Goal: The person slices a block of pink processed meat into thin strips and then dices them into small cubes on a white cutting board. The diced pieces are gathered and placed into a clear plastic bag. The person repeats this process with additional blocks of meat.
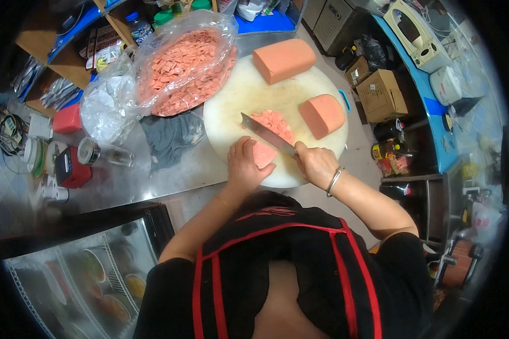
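Observation:
On a round white cutting board (225, 101), my left hand (247, 165) steadies a small piece of pink luncheon meat (263, 154) near the front edge. My right hand (318, 164) grips a cleaver (268, 134) by its handle, which the fingers hide. The blade lies between the held piece and a small heap of chopped pink meat (275, 123). A large uncut block of the meat (284, 60) rests at the board's far side. To the right sits a shorter cut block (322, 116), its flat face turned toward the heap.
A clear plastic bag (186, 63) full of chopped meat stands left of the board, beside a dark cloth (171, 137) on the steel table (152, 182). Glass jar (106, 153) and red box (73, 167) are farther left. Cardboard boxes (381, 95) fill a shelf at right.

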### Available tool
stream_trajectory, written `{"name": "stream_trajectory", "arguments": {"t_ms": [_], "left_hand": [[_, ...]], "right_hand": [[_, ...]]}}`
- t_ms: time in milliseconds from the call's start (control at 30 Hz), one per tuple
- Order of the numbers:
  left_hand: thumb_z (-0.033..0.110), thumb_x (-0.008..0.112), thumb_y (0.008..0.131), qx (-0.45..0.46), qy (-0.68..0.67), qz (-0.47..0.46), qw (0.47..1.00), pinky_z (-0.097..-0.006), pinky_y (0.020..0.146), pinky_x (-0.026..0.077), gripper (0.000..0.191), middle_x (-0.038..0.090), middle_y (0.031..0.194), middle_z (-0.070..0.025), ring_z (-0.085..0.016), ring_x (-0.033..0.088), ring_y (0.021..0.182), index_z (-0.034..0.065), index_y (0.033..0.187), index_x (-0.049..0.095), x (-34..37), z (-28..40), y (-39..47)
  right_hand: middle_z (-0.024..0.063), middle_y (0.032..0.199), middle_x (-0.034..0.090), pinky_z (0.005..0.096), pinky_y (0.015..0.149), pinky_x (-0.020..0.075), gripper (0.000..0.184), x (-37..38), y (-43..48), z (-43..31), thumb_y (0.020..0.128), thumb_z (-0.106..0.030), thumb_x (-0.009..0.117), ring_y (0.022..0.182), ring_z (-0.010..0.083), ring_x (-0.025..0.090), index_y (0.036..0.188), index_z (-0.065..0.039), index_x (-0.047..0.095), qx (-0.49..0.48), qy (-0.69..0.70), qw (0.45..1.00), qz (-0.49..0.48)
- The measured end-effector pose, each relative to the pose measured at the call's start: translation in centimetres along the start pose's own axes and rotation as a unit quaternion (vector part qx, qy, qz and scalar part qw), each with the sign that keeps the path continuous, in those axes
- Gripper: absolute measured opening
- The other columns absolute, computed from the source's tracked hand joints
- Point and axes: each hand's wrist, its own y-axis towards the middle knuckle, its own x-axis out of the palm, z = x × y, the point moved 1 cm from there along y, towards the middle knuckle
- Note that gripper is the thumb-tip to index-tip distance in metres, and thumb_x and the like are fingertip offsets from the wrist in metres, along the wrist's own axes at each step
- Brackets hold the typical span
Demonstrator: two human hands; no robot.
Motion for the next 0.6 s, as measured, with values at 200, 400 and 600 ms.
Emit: {"name": "stream_trajectory", "arguments": {"t_ms": [200,400,600], "left_hand": [[0.024,0.079,0.056,0.0,-0.028,-0.019,0.999,-0.0441,0.085,0.039,0.063,0.05,0.104,-0.0191,-0.036,0.048,0.097,0.0012,0.106,0.048,-0.1,-0.6,0.4],[0.029,0.078,0.061,0.003,-0.014,-0.013,1.0,-0.0456,0.092,0.037,0.064,0.048,0.108,-0.0236,-0.039,0.047,0.101,-0.0061,0.106,0.05,0.0,-0.7,0.2],[0.027,0.079,0.06,-0.013,-0.012,-0.032,0.999,-0.0425,0.089,0.04,0.061,0.047,0.106,-0.0203,-0.036,0.048,0.1,-0.0035,0.104,0.049,-0.4,-0.4,0.3]], "right_hand": [[0.0189,0.064,0.062,0.045,0.056,0.0494,0.011,-1.6,-1.3,-1.2,0.082,-0.009,0.046,0.061,0.0363,0.063,0.091,-0.002,0.047,0.005,-0.041,0.997,-0.059],[0.019,0.067,0.063,0.0457,0.056,0.0499,0.014,0.9,0.3,-2.0,0.081,-0.009,0.045,0.063,0.0355,0.064,0.093,-0.002,0.048,0.029,-0.04,0.996,-0.077],[0.0192,0.066,0.063,0.0468,0.057,0.0496,0.013,0.3,0.9,-2.2,0.081,-0.011,0.047,0.063,0.0358,0.064,0.091,-0.003,0.047,0.04,-0.036,0.998,-0.032]]}}
